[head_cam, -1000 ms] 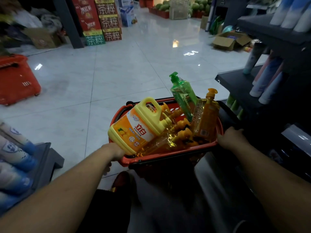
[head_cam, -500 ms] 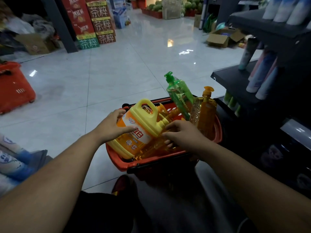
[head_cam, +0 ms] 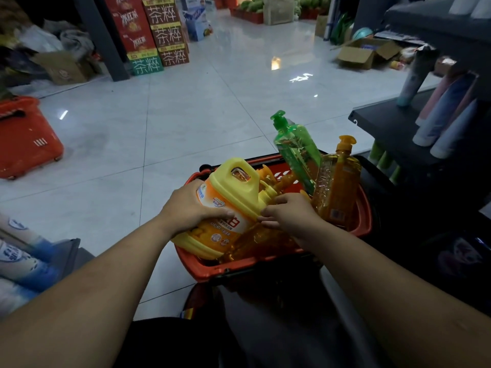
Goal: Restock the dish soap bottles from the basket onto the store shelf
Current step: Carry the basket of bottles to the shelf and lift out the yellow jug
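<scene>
Fingers of our left hand curled round the side of the yellow jug, which lay tilted in the red basket on other soap. Our right hand seemed to pinch the jug near its cap, fingers curled. Further right, a green bottle and an orange bottle leaned in the basket, near the dark shelf.

Shop: stacked drink cartons, shelving
</scene>
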Tool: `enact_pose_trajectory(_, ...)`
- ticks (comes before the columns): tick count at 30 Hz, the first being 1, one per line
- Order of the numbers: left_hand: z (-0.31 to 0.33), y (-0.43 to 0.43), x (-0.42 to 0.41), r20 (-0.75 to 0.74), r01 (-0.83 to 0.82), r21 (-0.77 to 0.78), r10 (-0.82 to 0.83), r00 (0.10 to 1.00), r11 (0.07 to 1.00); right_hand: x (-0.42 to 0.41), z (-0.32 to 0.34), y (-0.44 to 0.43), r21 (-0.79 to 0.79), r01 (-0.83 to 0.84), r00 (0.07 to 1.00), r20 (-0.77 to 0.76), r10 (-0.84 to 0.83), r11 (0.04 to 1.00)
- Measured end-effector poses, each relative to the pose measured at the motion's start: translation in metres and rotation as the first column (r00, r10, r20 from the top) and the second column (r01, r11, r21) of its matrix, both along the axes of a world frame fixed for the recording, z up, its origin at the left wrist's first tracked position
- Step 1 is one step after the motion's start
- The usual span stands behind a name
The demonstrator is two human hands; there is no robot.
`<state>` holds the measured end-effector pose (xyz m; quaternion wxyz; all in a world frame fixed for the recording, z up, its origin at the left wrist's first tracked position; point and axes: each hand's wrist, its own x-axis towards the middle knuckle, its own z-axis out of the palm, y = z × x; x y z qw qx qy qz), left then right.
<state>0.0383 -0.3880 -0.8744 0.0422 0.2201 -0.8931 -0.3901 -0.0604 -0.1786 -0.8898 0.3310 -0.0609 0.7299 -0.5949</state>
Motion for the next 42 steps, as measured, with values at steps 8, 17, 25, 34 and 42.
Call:
enact_pose_trajectory(8, 0.037, -0.012, 0.011, -0.241, -0.128, 0.475, 0.268, 0.933, 0.871, -0.001, 0.013, 0.003, -0.101, -0.133, 0.991, -0.034, 0.130, 0.986)
enact_pose_trajectory(17, 0.044, 0.027, -0.002, -0.226, 0.062, 0.725, 0.152, 0.962, 0.686, 0.007, 0.037, -0.007, -0.408, -0.117, 0.993, -0.080, 0.092, 0.906)
enact_pose_trajectory(25, 0.037, 0.072, -0.007, -0.275, -0.030, 0.361, 0.137, 0.952, 0.932, -0.001, 0.074, 0.008, -0.352, 0.248, 0.861, -0.346, -0.372, 0.903)
enact_pose_trajectory(34, 0.056, 0.081, -0.004, -0.368, 0.198, 0.767, 0.165, 0.915, 0.610, 0.024, 0.090, 0.031, -0.420, -0.120, 0.963, -0.269, 0.003, 0.900)
enact_pose_trajectory(42, 0.068, 0.059, 0.018, -0.442, 0.441, 0.862, -0.053, 0.895, 0.251, -0.005, 0.089, 0.039, -0.382, -0.112, 0.984, -0.173, 0.048, 0.917)
